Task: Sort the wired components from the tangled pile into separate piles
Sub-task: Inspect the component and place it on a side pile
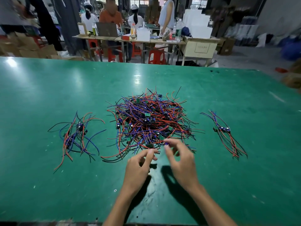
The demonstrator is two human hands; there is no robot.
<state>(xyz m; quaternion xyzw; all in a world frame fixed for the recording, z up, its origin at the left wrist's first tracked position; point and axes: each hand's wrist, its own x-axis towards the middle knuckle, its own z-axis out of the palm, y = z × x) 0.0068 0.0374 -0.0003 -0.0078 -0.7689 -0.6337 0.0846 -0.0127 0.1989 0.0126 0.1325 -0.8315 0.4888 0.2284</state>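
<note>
Right hand (179,158) at near edge of tangled pile (150,119), fingertips pinched on a small blue part; blurred, exact grip hard to confirm. Left hand (140,165) just beside it, fingers curled loosely, thumb and forefinger close together, nothing clearly held. Pile centred on green desk (48,185): red, blue, purple and black leads knotted around small green boards and dark capacitors. Left sorted pile (76,136) loosely spread, boards with blue, red and black leads. Right sorted pile (225,132) laid more parallel, well apart from centre. No legible brand or marking on components; writing on cream cabinet (202,48) in background too blurred to read.
</note>
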